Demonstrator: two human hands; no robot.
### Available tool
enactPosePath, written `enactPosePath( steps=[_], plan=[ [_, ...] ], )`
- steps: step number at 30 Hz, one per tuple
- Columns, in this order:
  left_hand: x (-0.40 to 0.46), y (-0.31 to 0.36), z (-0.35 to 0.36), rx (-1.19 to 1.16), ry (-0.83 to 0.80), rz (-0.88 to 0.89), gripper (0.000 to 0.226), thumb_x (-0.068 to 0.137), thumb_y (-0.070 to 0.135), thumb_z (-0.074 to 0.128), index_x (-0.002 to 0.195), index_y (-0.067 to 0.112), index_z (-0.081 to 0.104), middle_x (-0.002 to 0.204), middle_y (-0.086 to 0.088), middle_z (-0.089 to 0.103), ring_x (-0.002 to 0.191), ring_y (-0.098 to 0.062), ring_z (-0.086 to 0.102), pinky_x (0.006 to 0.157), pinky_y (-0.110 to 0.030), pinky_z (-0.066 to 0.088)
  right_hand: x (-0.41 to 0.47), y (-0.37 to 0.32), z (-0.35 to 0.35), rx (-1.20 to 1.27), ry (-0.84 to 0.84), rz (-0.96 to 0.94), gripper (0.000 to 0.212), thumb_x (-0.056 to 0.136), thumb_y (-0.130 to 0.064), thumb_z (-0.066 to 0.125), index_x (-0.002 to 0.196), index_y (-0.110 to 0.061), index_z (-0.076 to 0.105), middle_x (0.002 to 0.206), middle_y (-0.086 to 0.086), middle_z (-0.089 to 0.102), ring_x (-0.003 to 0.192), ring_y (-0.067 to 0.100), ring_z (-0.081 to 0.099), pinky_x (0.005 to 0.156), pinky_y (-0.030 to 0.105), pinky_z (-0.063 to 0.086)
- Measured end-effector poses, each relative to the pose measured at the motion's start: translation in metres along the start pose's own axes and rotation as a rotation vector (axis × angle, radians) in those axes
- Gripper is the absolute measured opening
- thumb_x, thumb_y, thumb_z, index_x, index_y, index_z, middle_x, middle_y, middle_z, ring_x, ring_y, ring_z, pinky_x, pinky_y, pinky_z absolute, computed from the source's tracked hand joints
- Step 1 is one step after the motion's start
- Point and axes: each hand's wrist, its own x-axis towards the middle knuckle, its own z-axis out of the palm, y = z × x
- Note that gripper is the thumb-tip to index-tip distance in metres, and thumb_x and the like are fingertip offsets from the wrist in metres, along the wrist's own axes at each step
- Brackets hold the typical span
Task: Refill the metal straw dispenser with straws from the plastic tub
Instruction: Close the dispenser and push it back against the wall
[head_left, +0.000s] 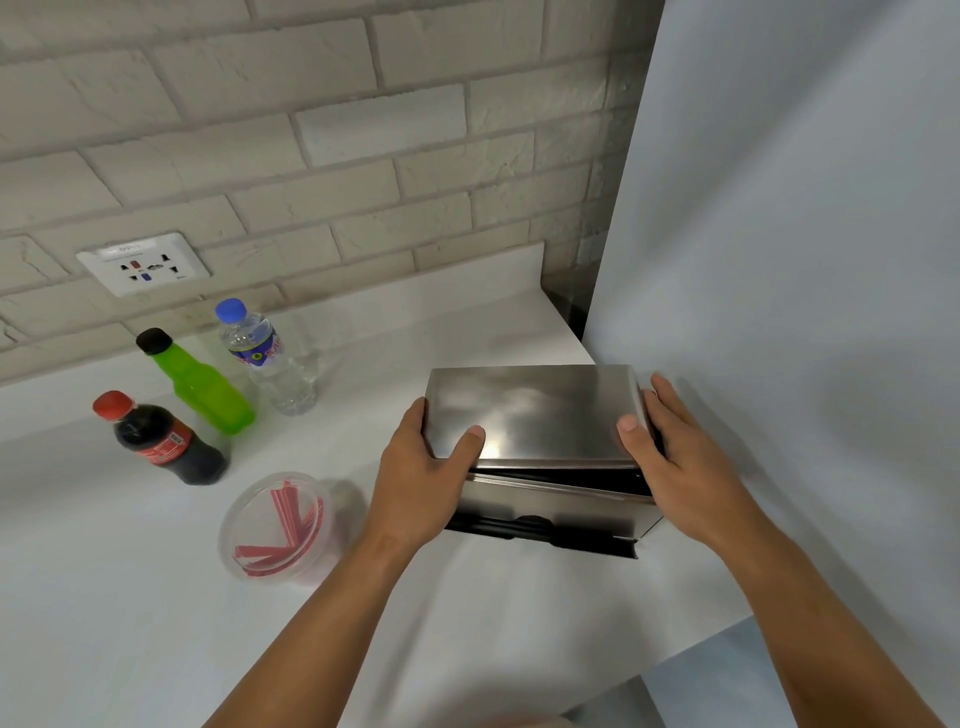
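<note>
A metal straw dispenser (540, 499) stands on the white counter (130, 597) at the right, near a pale wall. Its shiny lid (535, 410) sits slightly raised, with a dark gap showing under the front edge. My left hand (421, 478) grips the lid's left end, thumb on top. My right hand (675, 457) grips the lid's right end, thumb on top too. A clear plastic tub (283, 525) with several red-and-white straws (291, 519) stands to the left of the dispenser, beside my left wrist.
Three bottles stand at the back left: a cola bottle (161, 441), a green bottle (202, 384) and a water bottle (270, 358). A wall socket (143, 265) sits in the brick wall. The counter's edge (701, 644) runs close on the right.
</note>
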Motion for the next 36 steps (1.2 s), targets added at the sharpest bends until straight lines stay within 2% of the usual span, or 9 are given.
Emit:
enactPosePath(
  steps=[6,11,15,17,19,21,27,31,36],
  plan=[
    [-0.003,0.002,-0.001,0.018,-0.049,0.049,0.027,0.095,0.032,0.069,0.120,0.039,0.059,0.107,0.024,0.072,0.092,0.008,0.069,0.073,-0.002,0.048,-0.011,0.010,-0.002,0.081,0.014,-0.019,0.084,0.091,-0.067,0.038,0.164,-0.028,0.021,0.172,-0.020,0.006,0.158,0.006,0.013,0.128,0.039,0.023],
    [-0.003,-0.002,-0.003,0.110,-0.078,0.100,0.031,0.094,0.043,0.067,0.123,0.042,0.056,0.113,0.024,0.070,0.103,0.000,0.069,0.085,-0.016,0.053,-0.026,0.017,-0.001,0.081,-0.028,-0.080,0.096,0.084,-0.062,0.056,0.164,-0.032,0.013,0.169,-0.025,0.011,0.154,-0.006,0.010,0.119,0.015,0.013],
    [0.001,-0.008,-0.005,0.234,-0.088,0.176,0.038,0.094,0.050,0.063,0.128,0.036,0.053,0.119,0.018,0.064,0.109,-0.007,0.065,0.093,-0.036,0.057,-0.033,0.026,0.001,0.122,-0.012,-0.100,0.093,0.084,-0.059,0.061,0.162,-0.038,0.016,0.168,-0.026,0.015,0.155,-0.007,0.014,0.119,0.015,0.015],
    [0.002,-0.011,-0.005,0.328,-0.114,0.189,0.053,0.096,0.055,0.057,0.142,0.030,0.046,0.138,0.009,0.057,0.128,-0.013,0.056,0.107,-0.040,0.051,-0.035,0.028,0.001,0.121,-0.014,-0.114,0.091,0.084,-0.061,0.060,0.161,-0.040,0.016,0.168,-0.027,0.014,0.155,-0.007,0.014,0.120,0.017,0.016],
    [0.001,-0.010,-0.003,0.460,-0.112,0.196,0.071,0.098,0.055,0.052,0.158,0.024,0.031,0.165,0.000,0.034,0.152,-0.020,0.032,0.125,-0.038,0.031,-0.036,0.030,0.002,0.122,-0.018,-0.123,0.091,0.084,-0.061,0.058,0.161,-0.040,0.017,0.168,-0.028,0.013,0.155,-0.008,0.013,0.120,0.016,0.015],
    [-0.002,-0.007,-0.001,0.561,-0.077,0.313,0.068,0.100,0.051,0.051,0.158,0.020,0.032,0.168,-0.003,0.026,0.156,-0.024,0.023,0.126,-0.038,0.026,-0.037,0.032,0.002,0.124,-0.014,-0.122,0.090,0.085,-0.060,0.058,0.162,-0.038,0.018,0.167,-0.028,0.014,0.155,-0.006,0.014,0.120,0.016,0.016],
    [-0.013,0.005,0.024,0.745,-0.170,0.672,0.059,0.096,0.052,0.055,0.145,0.020,0.053,0.158,-0.009,0.045,0.151,-0.037,0.030,0.124,-0.052,0.023,-0.040,0.035,0.005,0.144,0.035,-0.146,0.083,0.085,-0.058,0.059,0.158,-0.040,0.023,0.166,-0.024,0.021,0.152,-0.006,0.020,0.121,0.021,0.021],
    [-0.016,0.011,0.045,0.787,-0.271,0.798,0.056,0.093,0.042,0.066,0.144,0.023,0.051,0.158,-0.010,0.045,0.150,-0.040,0.033,0.122,-0.059,0.027,-0.045,0.040,0.009,0.134,0.101,-0.244,0.071,0.087,-0.057,0.059,0.152,-0.042,0.034,0.160,-0.032,0.025,0.144,-0.023,0.018,0.115,0.006,0.023],
    [-0.014,0.015,0.060,0.822,-0.274,0.851,0.053,0.093,0.028,0.072,0.142,0.024,0.054,0.156,-0.010,0.048,0.147,-0.041,0.039,0.119,-0.062,0.031,-0.051,0.053,0.018,0.127,0.188,-0.342,0.057,0.091,-0.041,0.064,0.145,-0.032,0.050,0.161,-0.016,0.038,0.148,-0.007,0.033,0.112,0.003,0.031]
  ],
)
